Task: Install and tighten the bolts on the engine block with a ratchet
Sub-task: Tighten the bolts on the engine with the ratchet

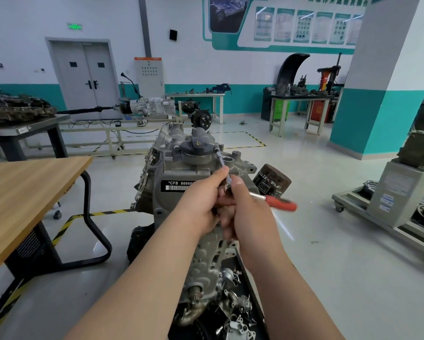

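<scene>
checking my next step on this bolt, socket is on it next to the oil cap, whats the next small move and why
Probably slide the right hand out onto the red handle and swing it, left hand steadying the extension. The socket is seated beside the filler cap, but both hands crowd the ratchet head, so leverage looks poor.

Engine block (171, 168): grey cast metal, with a black label (179, 185) reading "*CFB 66666" on its near face and a round black cap (197, 143) on top.

Ratchet (279, 201): red handle, motion-blurred, pointing right and slightly down. Its head is held in the right grip (245, 209).

A chrome extension bar (221, 160) runs up and left from the head to a socket (216, 149) seated just right of the cap. The left grip (201, 202) pinches the bar's lower part.

Bolt under the socket: hidden.
</scene>
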